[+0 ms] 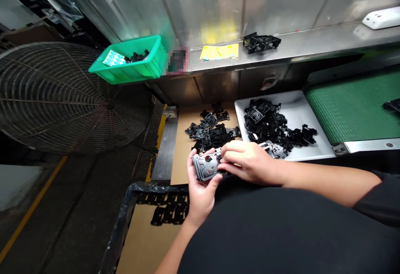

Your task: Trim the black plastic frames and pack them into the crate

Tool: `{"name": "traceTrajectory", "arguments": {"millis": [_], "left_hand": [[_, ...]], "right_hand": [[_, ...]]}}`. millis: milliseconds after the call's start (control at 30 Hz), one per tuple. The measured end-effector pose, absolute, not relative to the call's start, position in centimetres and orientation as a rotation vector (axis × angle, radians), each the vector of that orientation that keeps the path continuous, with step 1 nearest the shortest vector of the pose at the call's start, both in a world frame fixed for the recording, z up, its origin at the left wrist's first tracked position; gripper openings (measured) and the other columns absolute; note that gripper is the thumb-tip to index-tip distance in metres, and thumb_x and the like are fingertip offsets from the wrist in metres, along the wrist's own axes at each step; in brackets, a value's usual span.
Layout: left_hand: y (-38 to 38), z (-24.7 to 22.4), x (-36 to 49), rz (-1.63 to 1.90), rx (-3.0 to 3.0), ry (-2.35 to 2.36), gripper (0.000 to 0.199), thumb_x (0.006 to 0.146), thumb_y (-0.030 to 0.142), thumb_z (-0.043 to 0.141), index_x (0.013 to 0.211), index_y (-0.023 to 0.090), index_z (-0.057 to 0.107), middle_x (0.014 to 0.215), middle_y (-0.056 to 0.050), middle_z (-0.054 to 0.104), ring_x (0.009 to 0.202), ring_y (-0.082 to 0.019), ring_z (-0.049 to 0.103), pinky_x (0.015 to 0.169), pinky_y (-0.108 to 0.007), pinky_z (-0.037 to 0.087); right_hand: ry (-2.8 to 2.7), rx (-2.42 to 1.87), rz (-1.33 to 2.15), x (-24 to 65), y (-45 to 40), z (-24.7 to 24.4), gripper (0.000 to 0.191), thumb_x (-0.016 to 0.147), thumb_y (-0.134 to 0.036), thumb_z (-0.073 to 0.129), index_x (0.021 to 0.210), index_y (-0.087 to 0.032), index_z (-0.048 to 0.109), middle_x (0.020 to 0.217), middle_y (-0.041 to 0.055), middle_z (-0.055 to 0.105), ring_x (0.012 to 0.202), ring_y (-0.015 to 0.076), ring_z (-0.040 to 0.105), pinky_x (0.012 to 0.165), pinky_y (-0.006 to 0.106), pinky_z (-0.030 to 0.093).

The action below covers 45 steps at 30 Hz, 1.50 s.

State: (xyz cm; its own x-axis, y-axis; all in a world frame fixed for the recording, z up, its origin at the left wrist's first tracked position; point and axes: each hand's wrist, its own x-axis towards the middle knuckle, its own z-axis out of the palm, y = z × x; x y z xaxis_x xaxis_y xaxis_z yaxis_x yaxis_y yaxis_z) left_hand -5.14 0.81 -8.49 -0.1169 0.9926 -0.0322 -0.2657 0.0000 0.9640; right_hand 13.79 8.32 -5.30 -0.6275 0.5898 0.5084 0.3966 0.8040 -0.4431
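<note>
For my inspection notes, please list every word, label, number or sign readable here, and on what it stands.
Nothing is readable.
Round blue labels in the green bin: too small.
Yellow paper on the steel shelf: too blurred.
Metal-faced black part: marks too small.

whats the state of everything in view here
left hand, palm up, holding a metal-faced part
metal-faced part, gripped between both hands
right hand, pinching the part's edge
white tray, heaped with black parts
cardboard sheet, scattered with black parts
green conveyor belt, one black part at its edge, motion unclear
green bin, tilted, holding black parts and a label sheet
wire fan, cannot tell if running
black plastic liner, draped over a rim
</note>
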Motion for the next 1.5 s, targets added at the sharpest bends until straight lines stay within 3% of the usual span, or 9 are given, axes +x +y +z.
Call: {"name": "traceTrajectory", "arguments": {"millis": [467, 600, 733, 933, 1067, 1233, 1300, 1400, 1500], "left_hand": [[0.6, -8.7, -5.5, 1.333, 0.892, 1.154, 0.107, 0.085, 0.03, 0.085, 0.168, 0.032, 0.018, 0.158, -0.016, 0.056, 0.145, -0.029, 0.056, 0.121, -0.04, 0.045], [0.9, -8.7, -6.2, 1.35, 0.904, 1.018, 0.102, 0.088, 0.033, 0.082, 0.168, 0.039, 0.018, 0.164, -0.012, 0.05, 0.145, -0.029, 0.056, 0.121, -0.045, 0.047], [1.2, -8.6, -6.7, 1.301, 0.919, 0.912, 0.097, 0.085, 0.041, 0.084, 0.165, 0.045, 0.029, 0.175, -0.008, 0.031, 0.151, -0.035, 0.048, 0.119, -0.05, 0.05], [2.0, -8.8, -6.3, 1.361, 0.924, 0.99, 0.09, 0.088, 0.055, 0.076, 0.164, 0.034, 0.034, 0.171, -0.015, 0.038, 0.153, -0.035, 0.046, 0.123, -0.052, 0.044], [2.2, -8.3, -6.9, 1.257, 1.215, 1.216, 0.126, 0.067, 0.048, 0.096, 0.168, 0.029, 0.023, 0.172, -0.019, 0.034, 0.153, -0.039, 0.044, 0.125, -0.051, 0.041], [1.6, -7.3, -8.0, 1.221, 1.321, 1.279, 0.104, 0.075, 0.033, 0.092, 0.163, 0.033, 0.037, 0.173, -0.012, 0.029, 0.155, -0.036, 0.041, 0.129, -0.048, 0.035], [1.3, -7.3, -8.3, 1.204, 1.291, 1.229, 0.107, 0.073, 0.031, 0.093, 0.163, 0.036, 0.035, 0.174, -0.01, 0.029, 0.155, -0.036, 0.04, 0.128, -0.049, 0.036], [0.9, -7.4, -8.5, 1.179, 1.27, 1.191, 0.111, 0.069, 0.031, 0.096, 0.162, 0.038, 0.036, 0.174, -0.011, 0.027, 0.153, -0.038, 0.044, 0.124, -0.05, 0.042], [0.7, -7.4, -8.6, 1.17, 1.25, 1.177, 0.109, 0.07, 0.03, 0.095, 0.161, 0.04, 0.036, 0.175, -0.01, 0.026, 0.148, -0.036, 0.052, 0.121, -0.047, 0.046]], "right_hand": [[-2.289, -0.642, 0.463, 13.7, 8.1, -5.7, 0.022, 0.105, -0.029, 0.06, 0.087, -0.018, 0.066, 0.095, 0.0082, 0.073, 0.082, 0.0189, 0.064, 0.069, 0.031, 0.053], [-2.113, -0.743, 0.683, 14.1, 8.7, -5.0, 0.017, 0.105, -0.033, 0.059, 0.107, -0.019, 0.069, 0.112, 0.0108, 0.068, 0.097, 0.0205, 0.067, 0.077, 0.032, 0.057], [-2.115, -0.719, 1.046, 15.1, 9.9, -4.5, 0.037, 0.1, -0.038, 0.069, 0.132, -0.022, 0.064, 0.124, 0.0105, 0.064, 0.102, 0.0203, 0.064, 0.081, 0.033, 0.056], [-1.83, -0.859, 1.487, 14.8, 10.1, -6.0, 0.033, 0.084, -0.04, 0.086, 0.1, -0.018, 0.068, 0.081, -0.0029, 0.059, 0.06, 0.0087, 0.043, 0.054, 0.023, 0.037], [-1.638, -0.803, 1.621, 13.7, 9.2, -6.9, 0.038, 0.076, -0.041, 0.092, 0.091, -0.018, 0.066, 0.076, -0.0046, 0.056, 0.059, 0.0086, 0.041, 0.052, 0.023, 0.033], [-1.701, -0.585, 1.51, 13.6, 9.1, -6.5, 0.027, 0.085, -0.036, 0.085, 0.089, -0.018, 0.066, 0.086, 0.0006, 0.061, 0.071, 0.0127, 0.053, 0.061, 0.026, 0.044], [-1.638, -0.634, 1.501, 13.8, 9.4, -6.1, 0.027, 0.088, -0.033, 0.083, 0.099, -0.019, 0.063, 0.091, -0.0002, 0.059, 0.066, 0.0093, 0.049, 0.058, 0.024, 0.041], [-1.702, -0.658, 1.499, 14.0, 10.1, -5.6, 0.051, 0.087, -0.029, 0.083, 0.131, -0.025, 0.057, 0.108, 0.0006, 0.055, 0.059, 0.0037, 0.035, 0.05, 0.02, 0.033], [-1.823, -0.637, 1.421, 13.9, 10.4, -5.2, 0.053, 0.089, -0.031, 0.082, 0.137, -0.027, 0.058, 0.116, 0.0023, 0.053, 0.062, 0.0036, 0.036, 0.052, 0.019, 0.037]]}}
